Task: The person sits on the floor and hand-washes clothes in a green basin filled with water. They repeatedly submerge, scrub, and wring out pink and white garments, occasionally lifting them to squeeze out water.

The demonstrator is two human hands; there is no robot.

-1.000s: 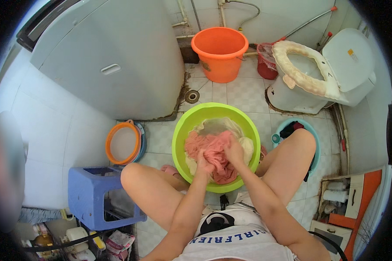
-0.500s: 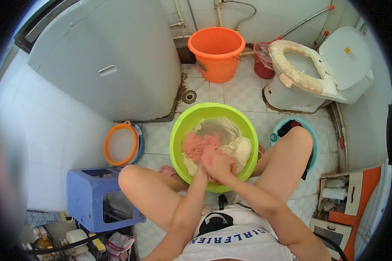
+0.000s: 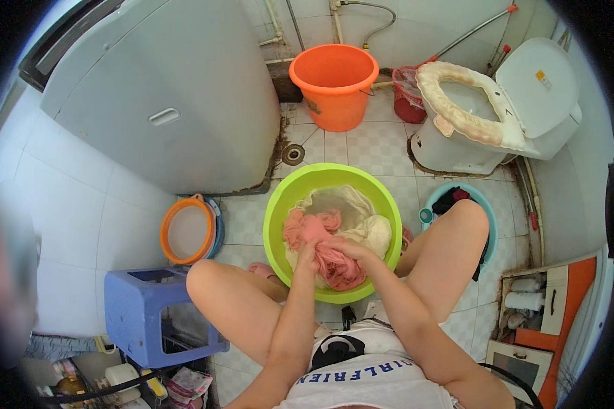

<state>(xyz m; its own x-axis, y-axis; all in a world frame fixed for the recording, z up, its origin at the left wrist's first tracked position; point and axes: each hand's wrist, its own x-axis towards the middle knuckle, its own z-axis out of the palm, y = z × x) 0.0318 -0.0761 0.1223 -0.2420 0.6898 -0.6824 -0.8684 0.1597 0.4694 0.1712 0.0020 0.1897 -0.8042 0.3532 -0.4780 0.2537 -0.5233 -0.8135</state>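
A lime-green basin (image 3: 273, 228) stands on the floor between my knees, with cloudy water in it. Wet pink cloth (image 3: 340, 268) lies bunched across its near and left parts. My left hand (image 3: 308, 255) is closed on the pink cloth at its left side. On the other side my right hand (image 3: 356, 251) grips the same cloth, a short way apart from the left. Cream-white cloth (image 3: 372, 234) is heaped at the right of the basin and curves along its far side. My fingertips are partly hidden in the folds.
An orange bucket (image 3: 340, 102) stands beyond the basin, near a floor drain (image 3: 293, 155). A light-blue basin (image 3: 492, 211) with dark clothes sits by my right knee. On the left are a blue stool (image 3: 131, 310), an orange-rimmed basin (image 3: 165, 235) and a grey washing machine (image 3: 205, 136).
My hands were pressed together over the pink cloth. They have since moved apart, each holding a side, and the cloth between them is more spread out.
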